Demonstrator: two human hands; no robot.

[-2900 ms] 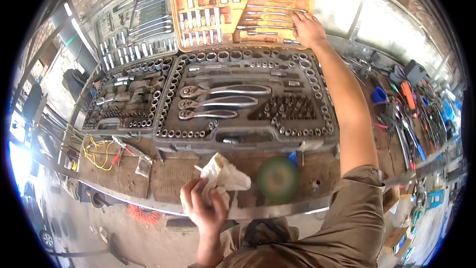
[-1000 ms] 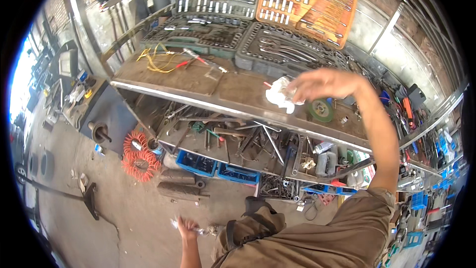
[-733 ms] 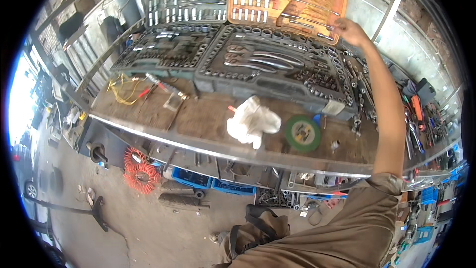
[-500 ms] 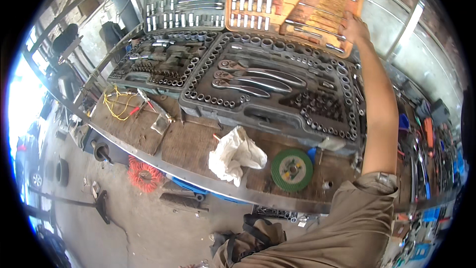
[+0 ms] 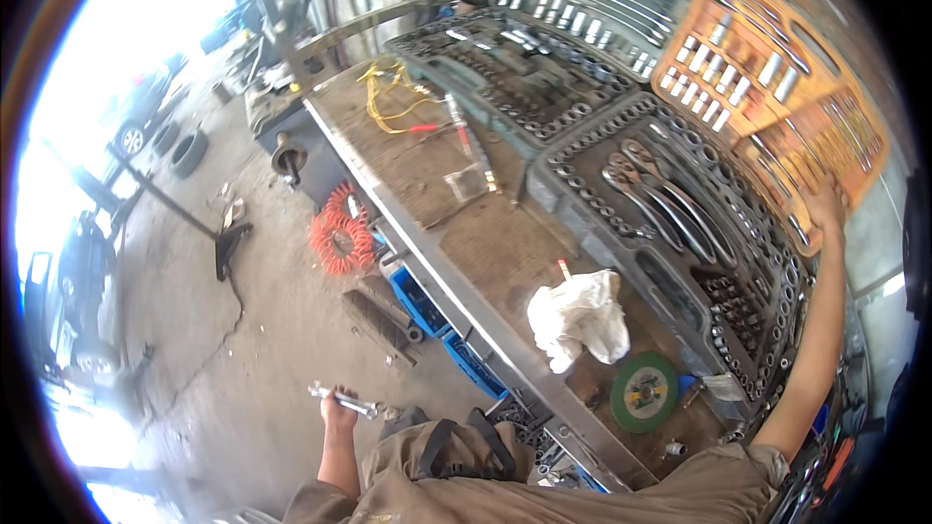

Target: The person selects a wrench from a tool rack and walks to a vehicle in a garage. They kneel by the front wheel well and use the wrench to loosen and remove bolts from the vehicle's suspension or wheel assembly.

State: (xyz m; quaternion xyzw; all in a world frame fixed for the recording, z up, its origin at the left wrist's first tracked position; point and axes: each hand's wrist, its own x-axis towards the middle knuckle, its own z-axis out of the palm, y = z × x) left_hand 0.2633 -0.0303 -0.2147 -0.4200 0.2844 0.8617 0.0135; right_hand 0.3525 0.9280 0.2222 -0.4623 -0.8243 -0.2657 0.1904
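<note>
Low at the front, in front of my body, my left hand [image 5: 338, 414] is closed around a shiny metal wrench [image 5: 360, 407] whose ends stick out on both sides. My right arm reaches up along the right to an orange tool-case lid [image 5: 767, 122] standing open. On its lower right part, my right hand [image 5: 823, 206] has its fingers bent against a row of slim wrenches [image 5: 847, 131]; what they pinch there is hidden. Below that lid, the dark tool-case base [image 5: 663, 286] holds several ratchets [image 5: 684, 213] and rows of sockets.
A second, greyer socket case [image 5: 515, 126] lies open farther left. On the wooden bench [image 5: 495, 252] are a crumpled white cloth [image 5: 580, 318], a green grinding disc [image 5: 645, 392] and yellow wire [image 5: 379, 97]. A red coiled hose [image 5: 340, 233] hangs below the bench edge; tyres [image 5: 189, 153] lie on the floor.
My view has swung left, so the bench and cases appear farther right and tilted. My left hand with the wrench has come into view. My right hand stays at the orange lid.
</note>
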